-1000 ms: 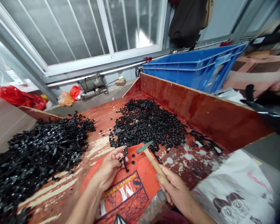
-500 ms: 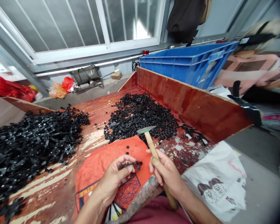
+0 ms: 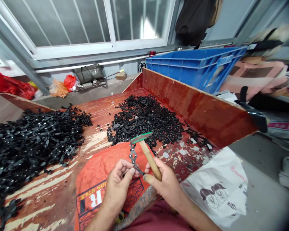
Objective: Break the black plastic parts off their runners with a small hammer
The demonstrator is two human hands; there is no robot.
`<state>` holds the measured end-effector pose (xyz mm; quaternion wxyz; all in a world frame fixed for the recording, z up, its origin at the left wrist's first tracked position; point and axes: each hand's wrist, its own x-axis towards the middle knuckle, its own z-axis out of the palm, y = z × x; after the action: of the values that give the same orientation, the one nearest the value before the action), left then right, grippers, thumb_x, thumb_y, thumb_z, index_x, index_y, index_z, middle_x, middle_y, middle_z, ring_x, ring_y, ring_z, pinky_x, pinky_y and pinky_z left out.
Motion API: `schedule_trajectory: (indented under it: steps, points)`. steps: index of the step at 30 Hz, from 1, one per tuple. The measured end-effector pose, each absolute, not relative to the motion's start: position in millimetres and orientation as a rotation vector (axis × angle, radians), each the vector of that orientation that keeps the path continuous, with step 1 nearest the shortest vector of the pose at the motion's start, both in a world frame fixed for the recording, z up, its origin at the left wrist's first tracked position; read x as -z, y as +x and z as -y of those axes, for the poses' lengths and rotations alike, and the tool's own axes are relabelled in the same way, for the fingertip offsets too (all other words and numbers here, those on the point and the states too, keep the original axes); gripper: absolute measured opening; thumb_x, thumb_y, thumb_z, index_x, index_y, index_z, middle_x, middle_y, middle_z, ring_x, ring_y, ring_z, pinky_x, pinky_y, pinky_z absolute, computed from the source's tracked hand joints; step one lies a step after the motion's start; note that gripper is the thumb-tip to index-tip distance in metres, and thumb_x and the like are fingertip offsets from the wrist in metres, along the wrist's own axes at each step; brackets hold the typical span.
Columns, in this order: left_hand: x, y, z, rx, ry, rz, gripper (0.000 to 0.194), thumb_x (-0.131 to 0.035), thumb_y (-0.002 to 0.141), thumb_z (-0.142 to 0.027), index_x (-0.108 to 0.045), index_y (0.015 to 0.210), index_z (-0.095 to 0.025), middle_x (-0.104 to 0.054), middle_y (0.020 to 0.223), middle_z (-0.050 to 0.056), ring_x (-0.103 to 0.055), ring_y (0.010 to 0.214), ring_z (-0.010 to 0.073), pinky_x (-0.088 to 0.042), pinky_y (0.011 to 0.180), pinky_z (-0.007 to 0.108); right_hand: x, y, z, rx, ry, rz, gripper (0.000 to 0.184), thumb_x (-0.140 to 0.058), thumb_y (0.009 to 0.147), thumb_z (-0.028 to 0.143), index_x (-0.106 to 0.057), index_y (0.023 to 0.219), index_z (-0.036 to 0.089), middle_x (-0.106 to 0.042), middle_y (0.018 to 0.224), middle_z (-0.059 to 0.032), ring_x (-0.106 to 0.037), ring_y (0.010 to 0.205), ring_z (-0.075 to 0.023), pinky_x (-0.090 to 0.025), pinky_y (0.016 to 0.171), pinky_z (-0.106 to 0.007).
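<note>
My feed: left hand point(image 3: 119, 184) sits lower centre of frame, thumb and fingertips pinched on a black linked strip point(image 3: 133, 157). Strip is near mid-frame, crossing bars with pale rivets, running up from the pinch to just below the head of a hammer point(image 3: 149, 158); can't tell if they touch. Its lower end angles down-right toward the right hand point(image 3: 166, 184), contact there also unclear to me. Right hand, lower middle just right of centre, is wrapped round the hammer's wooden handle, thumb side facing the strip. Hammer leans up-left, green on its head. Below the left hand I've got an orange-red cloth point(image 3: 93, 166) with printed lettering and a line pattern, lying on a worn red bench top point(image 3: 100, 110). 2 heaps of similar black parts on that top: left heap point(image 3: 36, 138) at left edge of frame, centre heap point(image 3: 146, 118) beyond the hammer head, a few loose bits between. Red side board point(image 3: 195, 107) runs diagonally right of the centre heap; blue crate point(image 3: 180, 69) is behind it, upper right. White sheet point(image 3: 228, 175) with 2 printed cartoon figures lies lower right. Upper left I see a red plastic bag point(image 3: 12, 83); a dark grey bag point(image 3: 89, 73) sits below the window point(image 3: 139, 25).
</note>
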<state>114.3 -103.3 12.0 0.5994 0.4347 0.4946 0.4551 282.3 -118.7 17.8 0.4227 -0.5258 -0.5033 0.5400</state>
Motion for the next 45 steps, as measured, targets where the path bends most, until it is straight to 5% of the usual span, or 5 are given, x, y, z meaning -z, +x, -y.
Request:
schedule_trajectory:
  steps: [15,24,30,36,45]
  points:
    - [-57.1,87.3,85.3,-0.855,1.753,-1.145,0.039,-0.070,0.078,-0.027,-0.070,0.117,-0.031,-0.063,0.119,0.009,-0.054,0.112,0.0313,-0.038,0.101,0.038,-34.1,289.8,103.8,-1.270,-1.353,1.382,0.008,-0.060,0.078,0.025,-0.064,0.080,0.019,-0.046,0.056,0.0062,-0.041,0.050,-0.0103,-0.036,0.049,-0.022]
    - [-29.2,92.7,83.2,-0.681,1.394,-1.026,0.010,-0.063,0.083,-0.029,-0.062,0.090,-0.022,-0.064,0.090,0.002,-0.057,0.090,0.0194,-0.043,0.081,0.026,-24.7,287.1,104.3,-1.271,-1.311,1.452,0.016,-0.060,0.084,0.027,-0.069,0.095,0.019,-0.066,0.083,0.0006,-0.057,0.076,-0.0166,-0.045,0.071,-0.025]
    - [-23.7,60.6,39.5,-0.715,1.494,-1.355,0.023,-0.061,0.078,-0.040,-0.062,0.069,-0.019,-0.055,0.068,-0.001,-0.048,0.068,0.0158,-0.034,0.063,0.024,-5.8,317.7,116.9,-1.091,-1.568,1.587,0.012,-0.053,0.091,0.027,-0.059,0.083,0.020,-0.047,0.066,0.0063,-0.043,0.063,-0.0128,-0.033,0.057,-0.023]
    - [-0.1,69.3,23.9,-0.655,1.412,-1.338,0.025,-0.060,0.072,-0.040,-0.058,0.057,-0.020,-0.050,0.056,-0.003,-0.043,0.056,0.0141,-0.032,0.056,0.025,6.2,333.0,134.2,-1.011,-1.713,1.737,0.015,-0.049,0.093,0.028,-0.056,0.081,0.022,-0.057,0.068,0.0038,-0.051,0.062,-0.0156,-0.033,0.055,-0.024]
    - [3.4,75.8,16.5,-0.494,1.588,-1.392,0.023,-0.055,0.074,-0.035,-0.055,0.055,-0.021,-0.044,0.052,-0.004,-0.041,0.054,0.0141,-0.028,0.053,0.026,-3.5,333.5,134.0,-0.958,-1.769,1.855,0.042,-0.037,0.100,0.031,-0.051,0.140,0.035,-0.075,0.104,-0.0032,-0.071,0.093,-0.0258,-0.049,0.078,-0.033]
